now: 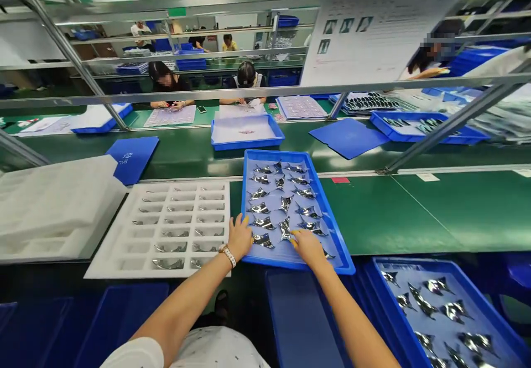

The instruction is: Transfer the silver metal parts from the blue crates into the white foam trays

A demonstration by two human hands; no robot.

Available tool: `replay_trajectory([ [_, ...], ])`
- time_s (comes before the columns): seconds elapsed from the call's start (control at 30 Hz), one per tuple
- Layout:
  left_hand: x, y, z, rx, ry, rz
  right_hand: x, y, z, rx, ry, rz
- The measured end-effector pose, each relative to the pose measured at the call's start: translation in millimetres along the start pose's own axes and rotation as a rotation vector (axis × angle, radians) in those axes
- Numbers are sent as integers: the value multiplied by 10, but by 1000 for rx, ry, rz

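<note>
Silver curved pieces point(263, 240) lie in loose rows on the blue plastic tray point(265, 155) at your 12 o'clock, and both hands work at its near end. Your left hand point(239, 237) sits at the tray's near left corner, loosely curled, a wristwatch point(228, 256) on its wrist. Your right hand point(306, 248) reaches in from 1 o'clock of your forearm's line, drawn together among the nearest pieces. Whether either one pinches a piece, you cannot tell from this view. (The yellow at the fingertips may be finger cots point(245, 220); too small to be sure.) Handle by the edges: these pieces look thin, and their points could catch neighbours. A white foam tray point(99, 271) at 10 o'clock holds similar pieces in its cells. A second blue tray point(415, 265) sits at 4 o'clock, just below the green conveyor bench point(394, 213).
</note>
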State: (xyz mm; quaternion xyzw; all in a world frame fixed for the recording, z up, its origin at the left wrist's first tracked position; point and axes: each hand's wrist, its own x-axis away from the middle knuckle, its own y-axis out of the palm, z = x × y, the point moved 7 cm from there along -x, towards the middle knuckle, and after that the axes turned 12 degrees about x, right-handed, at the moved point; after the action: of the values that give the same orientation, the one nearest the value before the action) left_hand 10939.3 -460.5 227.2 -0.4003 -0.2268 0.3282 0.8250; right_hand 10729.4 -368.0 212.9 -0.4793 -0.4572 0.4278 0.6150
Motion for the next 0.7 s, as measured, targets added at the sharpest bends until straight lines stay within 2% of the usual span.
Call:
replay_trajectory([
  [0.07,-64,61,-26,-14,-29,-68,-171,-81,-8,33,-62,8],
  [0.17,-69,156,-45,-24,-64,-80,-376,-90,75,88,-213,60],
  [0.27,-39,218,-28,-16,-99,-66,-533,79,169,178,-382,114],
  [0.37,49,186,64,1,-98,-10,-624,295,209,215,-474,123],
  [0.43,182,86,160,48,-56,67,-650,379,222,217,-493,138],
  [0.53,497,-176,217,150,-3,182,-661,479,272,181,-532,172],
  [0.63,860,-538,37,232,-38,223,-702,662,383,76,-614,246],
  [0.7,1120,-869,-229,270,-101,255,-791,783,466,-26,-648,353],
])
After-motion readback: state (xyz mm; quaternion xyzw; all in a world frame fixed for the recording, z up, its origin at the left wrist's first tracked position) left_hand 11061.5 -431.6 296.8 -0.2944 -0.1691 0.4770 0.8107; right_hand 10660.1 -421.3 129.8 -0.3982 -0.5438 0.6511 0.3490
